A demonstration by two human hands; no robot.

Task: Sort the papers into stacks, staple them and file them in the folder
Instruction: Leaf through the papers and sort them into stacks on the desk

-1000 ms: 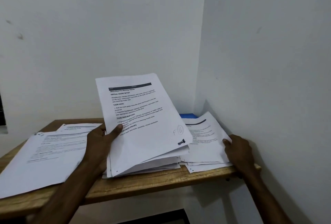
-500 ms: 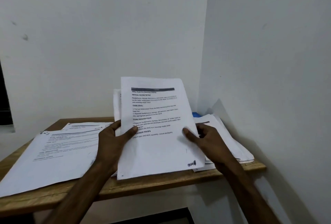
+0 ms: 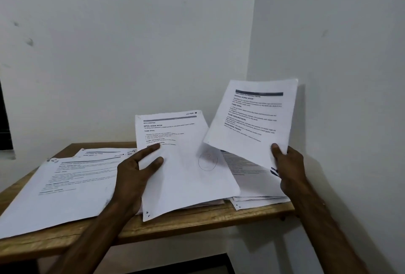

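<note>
My left hand (image 3: 135,177) grips the left edge of a bundle of printed papers (image 3: 186,168), lifted at a slant over the wooden table (image 3: 175,225). My right hand (image 3: 289,168) pinches the lower right corner of a single printed sheet (image 3: 252,120) and holds it up in the air to the right, near the side wall. Under that sheet a stack of papers (image 3: 256,186) lies flat at the table's right end. More papers (image 3: 63,186) lie spread across the left part of the table. No stapler or folder shows.
The table stands in a corner, with a white wall behind and another (image 3: 339,76) close on the right. The paper stacks overhang the table's front edge (image 3: 153,232). A dark opening (image 3: 4,120) is at the far left.
My right hand took the top sheet off the bundle and carried it up and to the right. A different printed page now tops the bundle in my left hand.
</note>
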